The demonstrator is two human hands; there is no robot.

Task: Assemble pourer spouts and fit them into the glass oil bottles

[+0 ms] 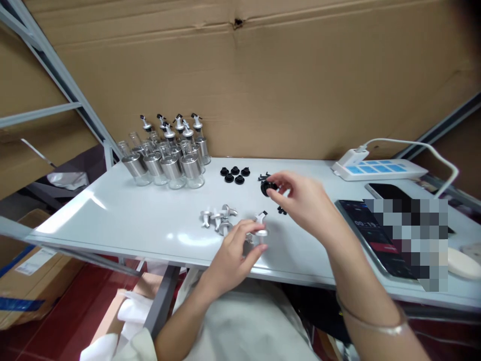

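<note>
My left hand (pixel 240 248) is closed around a silver pourer spout (pixel 261 233) with a black flip tip, holding it upright just over the table's front part. Further back, the thumb and fingers of my right hand (pixel 295 198) pinch a round black stopper (pixel 267 188). Small black clips (pixel 264 177) lie just behind that hand, and more black bits (pixel 281 210) show beneath it. Left of my left hand, several loose silver spouts (pixel 217 218) lie in a group. Several black stoppers (pixel 234 171) sit in two rows on the table behind them.
Glass bottles with steel sleeves (pixel 173 170) crowd the back left; those behind carry spouts. At the right are a white power strip (pixel 379 169) with a plugged-in cable, and a phone (pixel 370 235) showing a timer. Cardboard (pixel 240 90) walls the table's (pixel 150 235) back.
</note>
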